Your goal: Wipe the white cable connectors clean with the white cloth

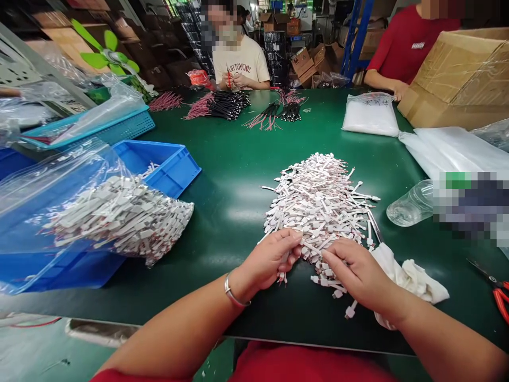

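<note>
My left hand and my right hand meet over the near edge of a heap of short white cables with flat plugs and reddish wire ends. Between them stretches one white cable. Thumb and fingers of my left hand pinch its left end, while my right hand grips the other end; both tips are partly covered by fingers. A few loose cables lie on the green table just below my hands. Beside my right wrist is a crumpled white cloth.
At left, a clear bag of white cables rests over blue bins. Bundles of black and pink wires lie at the far side, near two people. On the right are a plastic cup, red-handled pliers and a cardboard box.
</note>
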`<state>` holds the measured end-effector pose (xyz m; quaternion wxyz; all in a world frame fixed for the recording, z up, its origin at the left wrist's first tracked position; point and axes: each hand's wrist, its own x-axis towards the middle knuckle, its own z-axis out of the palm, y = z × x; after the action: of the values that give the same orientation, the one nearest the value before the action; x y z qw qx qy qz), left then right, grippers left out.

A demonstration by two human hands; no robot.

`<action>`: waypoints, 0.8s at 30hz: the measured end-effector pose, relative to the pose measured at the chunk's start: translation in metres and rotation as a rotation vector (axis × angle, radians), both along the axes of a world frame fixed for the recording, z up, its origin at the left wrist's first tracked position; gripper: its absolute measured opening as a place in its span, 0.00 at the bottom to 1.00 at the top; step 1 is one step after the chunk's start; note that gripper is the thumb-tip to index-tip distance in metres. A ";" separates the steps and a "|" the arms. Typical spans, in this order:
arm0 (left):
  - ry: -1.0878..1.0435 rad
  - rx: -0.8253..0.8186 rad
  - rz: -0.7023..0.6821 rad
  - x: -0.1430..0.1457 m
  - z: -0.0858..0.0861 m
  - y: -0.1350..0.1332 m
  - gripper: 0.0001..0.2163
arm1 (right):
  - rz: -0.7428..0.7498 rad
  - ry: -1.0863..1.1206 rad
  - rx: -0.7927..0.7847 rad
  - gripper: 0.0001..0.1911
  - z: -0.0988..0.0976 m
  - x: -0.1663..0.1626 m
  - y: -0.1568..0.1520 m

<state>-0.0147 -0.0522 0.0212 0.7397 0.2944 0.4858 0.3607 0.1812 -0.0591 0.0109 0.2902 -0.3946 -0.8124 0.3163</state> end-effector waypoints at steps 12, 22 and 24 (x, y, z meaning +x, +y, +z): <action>-0.174 -0.083 0.004 -0.005 -0.007 0.005 0.11 | -0.119 -0.127 0.378 0.09 -0.011 0.006 0.027; -0.090 -0.094 -0.064 -0.004 -0.004 0.003 0.16 | -0.141 -0.218 0.490 0.05 -0.011 0.001 0.033; -0.058 -0.071 -0.082 -0.002 -0.002 0.001 0.18 | -0.122 -0.175 0.566 0.04 -0.010 -0.001 0.030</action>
<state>-0.0166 -0.0508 0.0189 0.7778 0.2771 0.4640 0.3210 0.1804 -0.0293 0.0005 0.3359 -0.3721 -0.8650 0.0240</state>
